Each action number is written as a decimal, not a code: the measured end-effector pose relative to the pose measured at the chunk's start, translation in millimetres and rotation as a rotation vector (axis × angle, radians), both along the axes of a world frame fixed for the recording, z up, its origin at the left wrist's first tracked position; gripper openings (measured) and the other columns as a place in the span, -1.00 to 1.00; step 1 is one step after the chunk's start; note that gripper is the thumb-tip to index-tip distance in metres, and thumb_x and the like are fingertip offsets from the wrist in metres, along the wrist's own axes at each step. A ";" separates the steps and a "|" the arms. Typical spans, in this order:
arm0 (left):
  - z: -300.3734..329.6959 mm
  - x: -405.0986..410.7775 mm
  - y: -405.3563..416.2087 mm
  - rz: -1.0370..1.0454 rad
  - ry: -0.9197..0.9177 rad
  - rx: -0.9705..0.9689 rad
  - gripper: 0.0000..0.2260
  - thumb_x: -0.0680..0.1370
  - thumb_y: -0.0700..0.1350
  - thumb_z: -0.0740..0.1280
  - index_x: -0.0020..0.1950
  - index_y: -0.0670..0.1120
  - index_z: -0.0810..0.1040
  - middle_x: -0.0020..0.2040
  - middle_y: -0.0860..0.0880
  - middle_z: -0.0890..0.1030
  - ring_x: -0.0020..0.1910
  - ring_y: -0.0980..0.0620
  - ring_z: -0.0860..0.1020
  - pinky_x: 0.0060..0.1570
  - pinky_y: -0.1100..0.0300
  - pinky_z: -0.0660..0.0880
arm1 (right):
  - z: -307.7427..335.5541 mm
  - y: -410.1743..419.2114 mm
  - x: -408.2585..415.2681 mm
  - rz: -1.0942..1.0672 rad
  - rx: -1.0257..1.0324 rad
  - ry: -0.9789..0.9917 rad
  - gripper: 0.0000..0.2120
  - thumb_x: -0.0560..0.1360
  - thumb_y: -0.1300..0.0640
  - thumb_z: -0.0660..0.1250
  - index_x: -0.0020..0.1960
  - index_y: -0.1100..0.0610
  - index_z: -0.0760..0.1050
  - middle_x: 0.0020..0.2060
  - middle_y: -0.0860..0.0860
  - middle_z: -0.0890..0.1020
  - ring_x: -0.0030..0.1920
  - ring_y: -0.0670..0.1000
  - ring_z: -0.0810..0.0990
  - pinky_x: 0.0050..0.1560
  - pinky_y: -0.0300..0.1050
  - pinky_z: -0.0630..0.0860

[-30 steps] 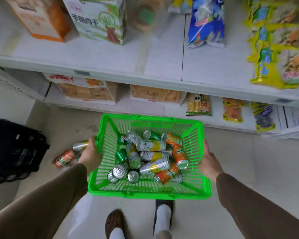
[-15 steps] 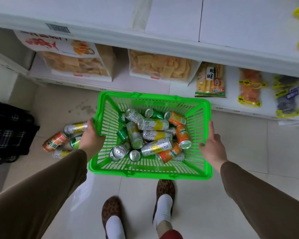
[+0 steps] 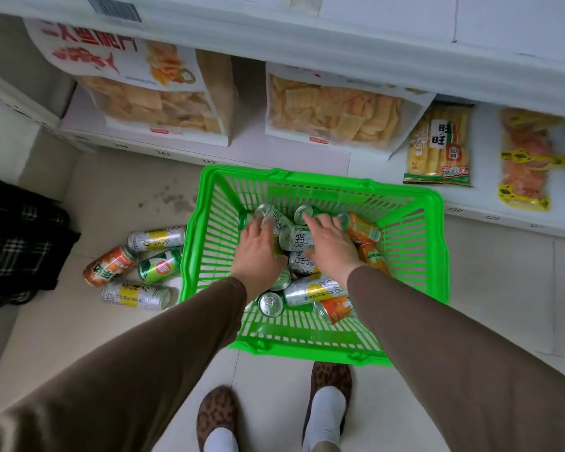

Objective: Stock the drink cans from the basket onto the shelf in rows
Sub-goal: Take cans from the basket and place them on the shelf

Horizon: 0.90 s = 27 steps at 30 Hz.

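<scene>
A green plastic basket (image 3: 434, 243) stands on the tiled floor in front of the shelving and holds several drink cans lying on their sides, silver-yellow (image 3: 310, 290), orange (image 3: 362, 228) and green. Both my arms reach down into it. My left hand (image 3: 258, 252) has its fingers stretched forward onto a silver can near the basket's far left. My right hand (image 3: 330, 243) lies spread over the cans in the middle, its fingers splayed. Neither hand has lifted a can.
Several loose cans (image 3: 154, 238) lie on the floor left of the basket. The low shelf (image 3: 248, 148) carries big snack bags (image 3: 150, 102) and smaller packets (image 3: 437, 148). A white upper shelf edge (image 3: 307, 47) overhangs. A black plaid bag (image 3: 17, 243) sits far left. My feet (image 3: 217, 415) stand behind the basket.
Both hands have let go of the basket's side rims and moved inside onto the cans. The basket now rests on the floor, and my view has tilted further down.
</scene>
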<state>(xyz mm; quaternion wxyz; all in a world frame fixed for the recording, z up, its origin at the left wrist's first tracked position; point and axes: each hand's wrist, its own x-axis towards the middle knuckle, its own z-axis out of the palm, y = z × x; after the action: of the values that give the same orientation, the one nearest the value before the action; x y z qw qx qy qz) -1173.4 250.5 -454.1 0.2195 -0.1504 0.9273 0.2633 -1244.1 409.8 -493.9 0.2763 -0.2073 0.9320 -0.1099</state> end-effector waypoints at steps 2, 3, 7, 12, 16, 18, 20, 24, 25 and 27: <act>-9.7 -1.9 0.7 0.020 -0.018 0.024 -0.21 0.50 -0.02 0.39 0.60 -0.08 0.01 0.59 -0.12 0.08 0.55 -0.15 0.07 0.53 -0.08 0.10 | -13.4 -8.9 -5.1 0.061 0.075 0.007 -0.21 0.51 0.21 0.43 0.62 0.02 0.12 0.35 0.09 0.35 0.37 0.14 0.29 0.40 0.14 0.39; -12.2 -1.6 0.6 0.028 -0.012 0.037 -0.22 0.49 -0.04 0.39 0.59 -0.10 0.04 0.57 -0.12 0.12 0.53 -0.15 0.11 0.52 -0.05 0.13 | -18.7 -11.9 -6.4 0.074 0.101 0.020 -0.23 0.49 0.22 0.44 0.60 0.00 0.17 0.32 0.08 0.37 0.34 0.14 0.30 0.35 0.15 0.43; -4.6 5.4 -2.9 0.054 -0.004 0.085 -0.23 0.49 -0.05 0.40 0.58 -0.15 0.06 0.54 -0.13 0.18 0.49 -0.13 0.17 0.49 0.06 0.12 | -13.1 -14.9 -4.3 0.043 0.088 0.042 -0.32 0.49 0.24 0.47 0.53 0.03 0.28 0.30 0.07 0.42 0.34 0.12 0.35 0.29 0.11 0.47; 71.3 24.2 -15.6 0.107 -0.040 0.128 -0.12 0.44 -0.02 0.48 0.60 -0.13 0.03 0.54 -0.12 0.17 0.50 -0.12 0.17 0.48 0.08 0.12 | 79.5 -19.6 10.9 -0.230 -0.157 -0.119 -0.30 0.45 -0.02 0.54 0.49 0.07 0.31 0.30 0.08 0.53 0.32 0.14 0.50 0.25 0.03 0.48; 184.9 37.4 -32.4 0.108 -0.007 0.164 -0.06 0.37 0.00 0.54 0.59 -0.10 0.05 0.54 -0.12 0.18 0.50 -0.14 0.19 0.49 0.03 0.17 | 204.9 -39.5 28.8 -0.348 -0.296 -0.123 -0.39 0.42 -0.06 0.55 0.36 0.09 0.41 0.27 0.06 0.58 0.27 0.12 0.55 0.22 0.03 0.48; 254.2 42.4 -43.1 0.117 0.039 0.174 -0.04 0.36 0.01 0.56 0.59 -0.08 0.05 0.55 -0.13 0.18 0.51 -0.13 0.18 0.48 0.01 0.19 | 277.6 -51.1 36.6 -0.380 -0.369 -0.098 -0.44 0.39 -0.04 0.56 0.28 0.09 0.44 0.22 0.05 0.59 0.23 0.10 0.56 0.19 0.01 0.49; 328.1 47.1 -56.1 0.109 0.101 0.187 -0.02 0.36 0.03 0.56 0.59 -0.08 0.04 0.54 -0.13 0.19 0.50 -0.13 0.17 0.48 0.02 0.18 | 354.8 -63.1 43.1 -0.410 -0.457 -0.069 -0.46 0.36 -0.04 0.57 0.25 0.05 0.46 0.18 0.02 0.61 0.19 0.08 0.58 0.20 0.04 0.51; 472.2 49.4 -83.3 0.079 0.262 0.203 -0.03 0.35 0.04 0.57 0.59 -0.09 0.07 0.48 -0.12 0.25 0.46 -0.12 0.21 0.44 0.08 0.17 | 502.9 -87.1 48.1 -0.407 -0.585 0.029 -0.49 0.34 -0.08 0.57 0.21 -0.01 0.48 0.10 -0.04 0.63 0.11 0.01 0.60 0.14 0.02 0.53; 505.1 48.3 -89.3 0.071 0.307 0.205 -0.03 0.34 0.05 0.57 0.59 -0.08 0.07 0.47 -0.11 0.26 0.46 -0.11 0.22 0.44 0.09 0.17 | 537.1 -93.0 47.4 -0.405 -0.619 0.057 -0.48 0.32 -0.13 0.56 0.20 -0.04 0.49 0.08 -0.08 0.64 0.09 -0.02 0.61 0.12 0.01 0.55; 566.2 45.0 -99.5 0.044 0.392 0.208 -0.03 0.35 0.06 0.57 0.59 -0.10 0.08 0.48 -0.10 0.25 0.47 -0.09 0.22 0.44 0.13 0.15 | 601.8 -104.3 43.6 -0.397 -0.682 0.093 -0.47 0.26 -0.21 0.53 0.14 -0.07 0.49 0.04 -0.14 0.64 0.06 -0.08 0.61 0.10 0.01 0.57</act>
<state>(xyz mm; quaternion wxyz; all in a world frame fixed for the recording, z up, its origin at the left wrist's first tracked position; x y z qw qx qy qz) -1128.3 151.0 112.0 0.0436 -0.0930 0.9167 0.3862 -1200.5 305.4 108.0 0.1224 -0.1079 0.8755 -0.4548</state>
